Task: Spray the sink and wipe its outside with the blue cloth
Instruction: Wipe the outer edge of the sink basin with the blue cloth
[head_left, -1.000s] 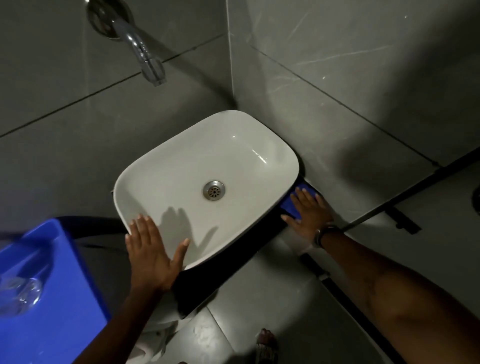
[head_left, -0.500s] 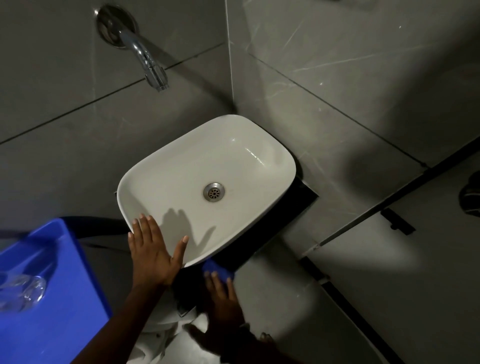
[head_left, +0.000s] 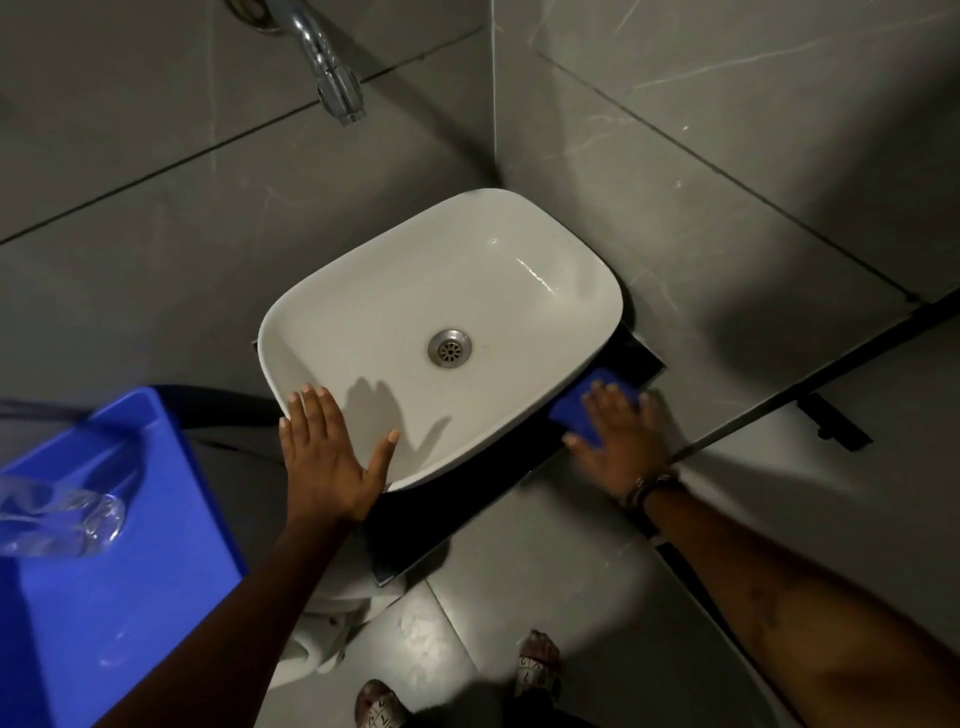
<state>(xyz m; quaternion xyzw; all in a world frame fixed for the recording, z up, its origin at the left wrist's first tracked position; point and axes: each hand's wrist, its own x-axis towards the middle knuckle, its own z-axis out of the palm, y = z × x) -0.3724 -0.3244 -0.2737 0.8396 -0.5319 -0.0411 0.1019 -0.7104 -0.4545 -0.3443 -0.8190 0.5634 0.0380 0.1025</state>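
The right hand (head_left: 621, 436) has swung back from the sink's (head_left: 395, 312) near front edge, where it was half a second ago, to the right-hand side; it presses the blue cloth (head_left: 582, 413) flat against the outer wall there, much where it was a second ago; the view has dropped, so the tap (head_left: 332, 78) now sits cut by the top edge

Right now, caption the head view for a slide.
Left hand braces the white ceramic sink rim while right hand presses the blue cloth against its outer side.
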